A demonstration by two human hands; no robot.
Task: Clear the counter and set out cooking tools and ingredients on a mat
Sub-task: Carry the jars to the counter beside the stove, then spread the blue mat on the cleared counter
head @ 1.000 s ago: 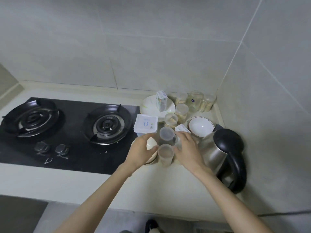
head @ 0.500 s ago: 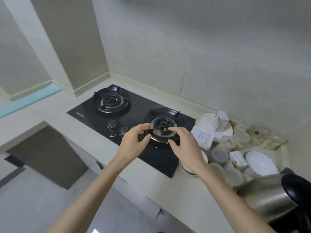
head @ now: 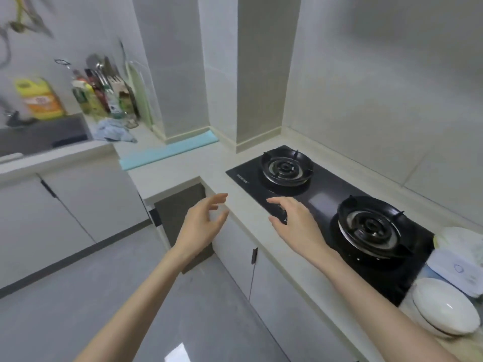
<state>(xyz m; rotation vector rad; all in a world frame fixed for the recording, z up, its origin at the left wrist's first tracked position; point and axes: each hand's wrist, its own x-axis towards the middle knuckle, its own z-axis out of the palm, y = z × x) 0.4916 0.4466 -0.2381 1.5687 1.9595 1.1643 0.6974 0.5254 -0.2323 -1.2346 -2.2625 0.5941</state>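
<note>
Left hand and right hand hover empty, fingers loosely spread; the blue mat beyond looks soft and light, likely best lifted by its edge.

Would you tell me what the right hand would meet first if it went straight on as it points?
Likely the blue mat: the right hand points left across the counter toward it. Its height above the counter is unclear.

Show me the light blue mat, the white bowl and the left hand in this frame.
light blue mat [head: 167,155]: head view, middle of its flat top.
white bowl [head: 444,309]: head view, its rounded outer surface.
left hand [head: 201,226]: head view, middle of the hand.
</note>
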